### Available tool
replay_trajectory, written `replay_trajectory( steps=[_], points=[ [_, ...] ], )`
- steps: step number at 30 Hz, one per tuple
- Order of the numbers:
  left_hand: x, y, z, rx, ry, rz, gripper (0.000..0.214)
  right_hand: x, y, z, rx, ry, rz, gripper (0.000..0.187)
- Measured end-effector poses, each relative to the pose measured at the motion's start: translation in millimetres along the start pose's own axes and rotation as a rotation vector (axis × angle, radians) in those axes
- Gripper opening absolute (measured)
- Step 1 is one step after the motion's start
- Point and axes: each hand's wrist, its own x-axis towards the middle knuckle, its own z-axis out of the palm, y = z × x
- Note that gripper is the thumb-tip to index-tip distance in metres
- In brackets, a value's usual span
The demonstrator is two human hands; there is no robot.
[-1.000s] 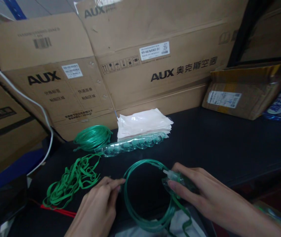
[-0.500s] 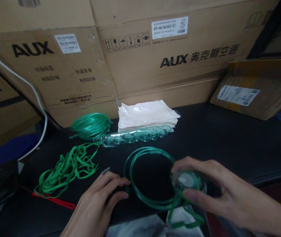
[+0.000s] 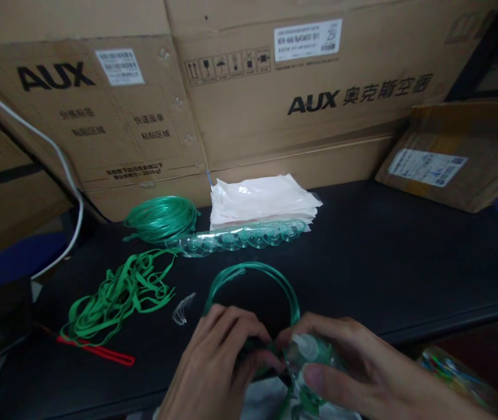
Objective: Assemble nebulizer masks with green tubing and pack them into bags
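A coil of green tubing [image 3: 253, 274] lies on the black table [image 3: 406, 256] near its front edge. My left hand [image 3: 218, 367] is closed on the near side of that coil. Touching it from the right, my right hand [image 3: 345, 367] is closed round a clear plastic mask [image 3: 307, 356] joined to the tubing. The two hands meet at the coil's near edge and hide that part of it.
A small clear clip [image 3: 182, 308] lies left of the coil. Green straps [image 3: 117, 294] and a red strip [image 3: 100, 352] lie at left. Farther back are another green coil [image 3: 161, 217], a row of clear masks [image 3: 240, 239] and stacked white bags [image 3: 261, 198]. Cardboard boxes [image 3: 275, 99] wall the back.
My hands have come together at the coil's near edge. The right hand brought the mask left to the left hand. The coil has shifted slightly left and a clear clip now shows.
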Motion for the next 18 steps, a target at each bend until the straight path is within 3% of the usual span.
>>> replay_trajectory(
  steps=[4, 8, 13, 15, 18],
  points=[
    [2.3, 1.0, 14.4, 0.047, -0.017, -0.07, 0.012, 1.8, 1.8, -5.3, 0.067, 0.046, -0.047, 0.051],
    [7.1, 5.0, 22.4, 0.048, -0.008, -0.028, 0.011, 7.3, -10.9, -32.6, -0.014, 0.113, -0.16, 0.042],
    [13.8, 8.9, 21.4, -0.035, 0.03, 0.051, 0.018, 6.6, -24.7, -75.4, -0.172, 0.53, -0.285, 0.046],
    [13.8, 6.8, 18.2, -0.067, 0.042, 0.044, 0.022, 6.5, -23.8, -82.9, -0.281, 0.629, -0.329, 0.043],
    [12.5, 3.2, 14.1, -0.089, 0.045, 0.034, 0.024, 9.8, -15.3, -78.7, -0.544, 0.509, -0.401, 0.045]
  ],
)
